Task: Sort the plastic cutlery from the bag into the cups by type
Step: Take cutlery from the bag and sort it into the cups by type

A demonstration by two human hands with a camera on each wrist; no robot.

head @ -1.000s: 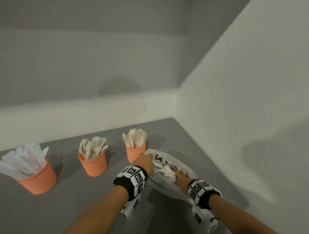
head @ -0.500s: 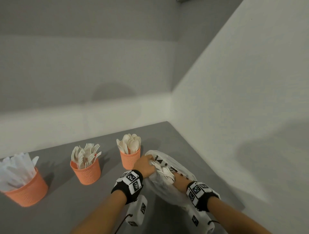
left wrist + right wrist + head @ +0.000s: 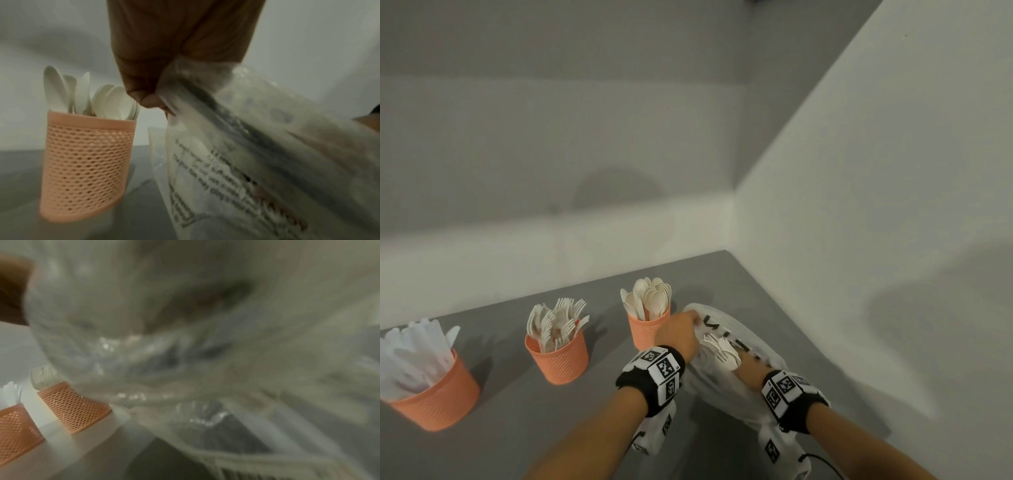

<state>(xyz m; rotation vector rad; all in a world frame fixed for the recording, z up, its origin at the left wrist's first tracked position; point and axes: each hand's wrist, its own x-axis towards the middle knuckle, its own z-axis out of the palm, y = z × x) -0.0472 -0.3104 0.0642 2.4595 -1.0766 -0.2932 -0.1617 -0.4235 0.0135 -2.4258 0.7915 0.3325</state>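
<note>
The left hand [image 3: 677, 334] is pinching the bag [image 3: 753, 346] rim at the table's [image 3: 493, 442] 3 o'clock, likely holding the mouth wide. The right hand [image 3: 748, 371] is reaching inside, forks [image 3: 719, 347] bunched over it; its grip is hidden. The fork cup [image 3: 558, 356] is standing at 10 o'clock of the bag.

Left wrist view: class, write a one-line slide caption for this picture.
The left hand pinches the edge of the clear printed bag beside the orange mesh cup of white spoons.
</note>
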